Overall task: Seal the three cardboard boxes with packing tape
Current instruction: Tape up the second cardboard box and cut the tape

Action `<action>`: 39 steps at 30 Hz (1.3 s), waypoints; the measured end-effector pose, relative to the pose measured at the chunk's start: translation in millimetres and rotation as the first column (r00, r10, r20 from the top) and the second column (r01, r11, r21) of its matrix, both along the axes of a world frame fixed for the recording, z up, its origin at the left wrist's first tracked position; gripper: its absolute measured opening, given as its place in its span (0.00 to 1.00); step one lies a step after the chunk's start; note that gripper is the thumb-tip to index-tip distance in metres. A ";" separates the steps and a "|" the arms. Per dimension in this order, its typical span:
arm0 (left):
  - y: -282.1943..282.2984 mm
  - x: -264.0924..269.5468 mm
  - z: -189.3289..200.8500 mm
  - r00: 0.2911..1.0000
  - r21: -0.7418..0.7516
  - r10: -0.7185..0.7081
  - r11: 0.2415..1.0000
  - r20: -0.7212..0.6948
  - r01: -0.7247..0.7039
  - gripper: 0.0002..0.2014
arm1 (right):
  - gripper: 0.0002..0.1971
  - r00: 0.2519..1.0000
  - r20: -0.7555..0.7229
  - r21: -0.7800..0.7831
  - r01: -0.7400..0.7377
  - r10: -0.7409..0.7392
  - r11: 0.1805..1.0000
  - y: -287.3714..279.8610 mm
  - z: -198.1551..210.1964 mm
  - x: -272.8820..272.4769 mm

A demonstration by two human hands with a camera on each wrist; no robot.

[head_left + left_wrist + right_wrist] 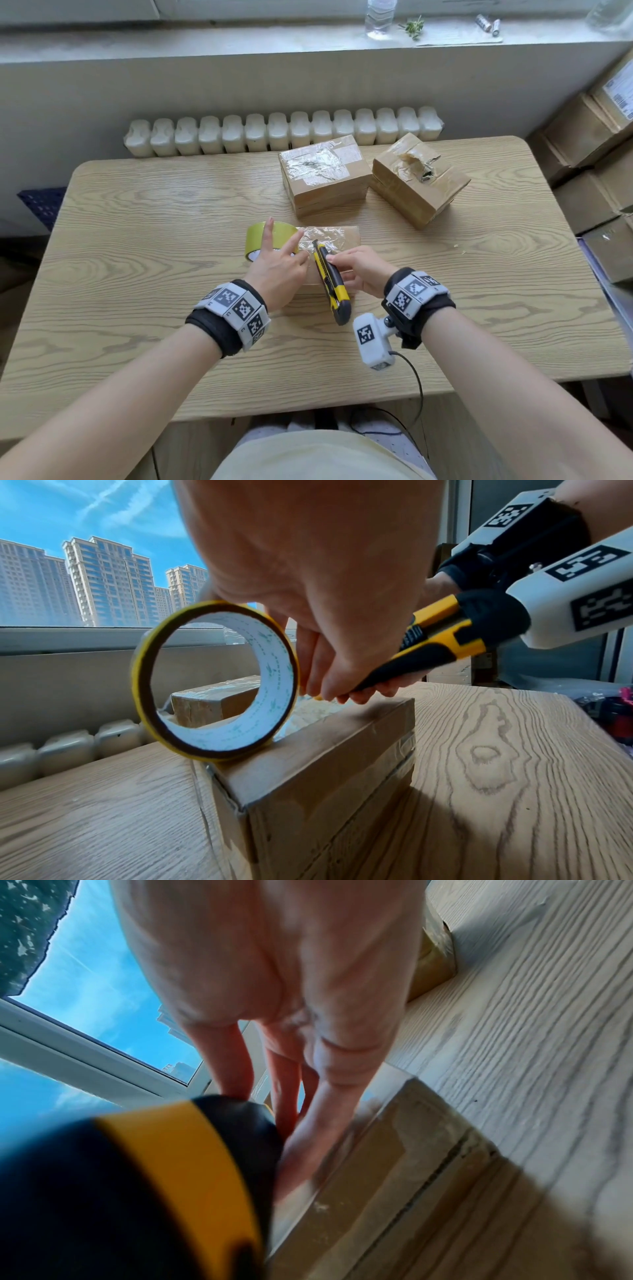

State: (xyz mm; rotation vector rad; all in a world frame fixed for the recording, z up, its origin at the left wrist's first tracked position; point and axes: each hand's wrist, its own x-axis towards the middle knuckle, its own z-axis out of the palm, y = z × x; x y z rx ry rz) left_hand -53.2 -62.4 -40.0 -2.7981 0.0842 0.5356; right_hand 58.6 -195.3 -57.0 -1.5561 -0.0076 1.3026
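The left hand (275, 270) steadies the tape roll (270, 240) on the box (318, 772), two fingers straight. The right hand (361, 270) grips the knife (330, 281). Only the left wrist view shows the roll's white core, frame centre.

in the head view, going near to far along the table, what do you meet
utility knife → tape roll → left box → radiator → water bottle

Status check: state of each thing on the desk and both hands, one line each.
Yellow packing tape roll: upright on the near box, held by left hand.
Yellow-black utility knife: blade out, in right hand grip.
Near cardboard box: clear tape across top.
Middle cardboard box: taped shut.
Right cardboard box: top tape torn, hole showing.
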 end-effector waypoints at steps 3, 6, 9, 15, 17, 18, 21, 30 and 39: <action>-0.6 0.4 1.3 1.000 -0.016 0.012 1.000 0.007 -0.012 0.23 | 0.13 0.998 0.012 -0.038 -0.058 0.059 0.998 -5.3 -0.5 1.4; -1.3 1.4 -0.8 1.000 -0.025 0.016 1.000 0.021 -0.015 0.25 | 0.12 0.987 0.009 -0.055 -0.160 0.160 0.986 -17.7 -0.1 0.7; -0.7 2.0 -2.8 0.999 -0.020 0.008 1.000 0.032 -0.007 0.24 | 0.10 0.966 0.014 -0.067 -0.258 0.260 0.964 -33.4 1.0 -0.8; 9.9 -6.2 -13.0 0.988 -0.026 -0.030 0.999 0.150 0.035 0.21 | 0.15 0.961 0.274 0.007 0.038 -0.038 0.999 -64.7 -8.9 12.5; 14.6 -8.7 -19.7 0.965 -0.015 -0.071 0.997 0.253 0.077 0.19 | 0.14 0.898 0.402 -0.009 0.200 -0.180 0.980 -70.2 -17.3 21.7; 16.2 -9.2 -22.2 0.957 -0.014 -0.076 0.996 0.279 0.084 0.19 | 0.14 0.860 0.473 -0.050 0.243 -0.191 0.969 -71.9 -24.3 27.6; 17.1 -10.0 -27.8 0.934 -0.016 -0.084 0.995 0.348 0.096 0.16 | 0.13 0.748 0.655 -0.347 0.173 0.106 0.922 -73.4 -47.6 39.6; 12.1 -7.0 -33.9 0.898 -0.051 -0.094 0.990 0.429 0.128 0.19 | 0.18 0.502 0.564 -0.734 -0.060 0.656 0.677 -57.8 -94.3 36.6; 11.5 -6.8 -31.8 0.893 -0.050 -0.101 0.989 0.439 0.136 0.18 | 0.26 0.382 0.892 -0.264 0.005 0.242 0.965 -39.3 -67.6 33.7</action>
